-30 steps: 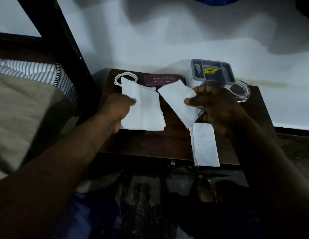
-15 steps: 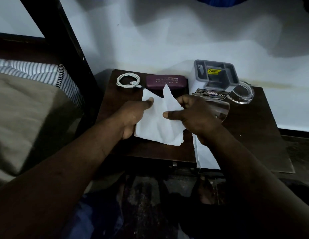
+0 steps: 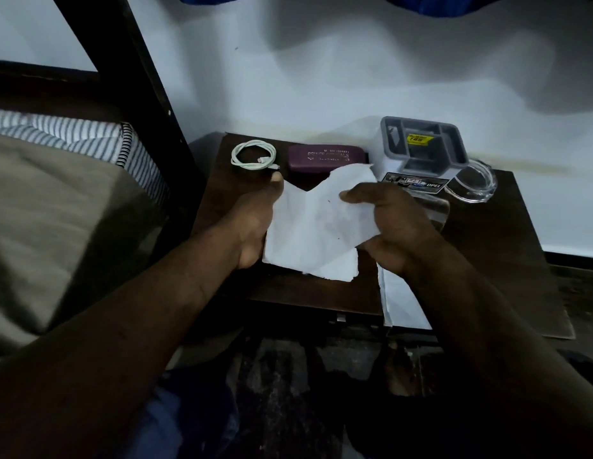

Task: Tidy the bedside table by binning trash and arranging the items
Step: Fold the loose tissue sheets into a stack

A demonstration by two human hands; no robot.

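Scene: a view down onto a small dark desk beside a bed, in dim light.
Left hand: the left hand grips the left edge of a white paper sheet, thumb on top and fingers curled beneath, apparently to steady it.
Right hand: the right hand pinches the sheet's right side, fingers closed on it. It is probably drawing the sides together so the paper bunches into one handful.
Paper sheet: held just above the middle of the desk. Whether it is one piece or two overlapping cannot be told.
Paper strip: a second white paper strip hangs over the front edge, partly hidden by the right forearm.
Far edge: a coiled white cable lies at the far left corner. A purple case lies beside it, then a grey organiser and a clear dish. They seem set back to keep the working space free.
Stage: trash looks gathered for binning; no bin is visible.
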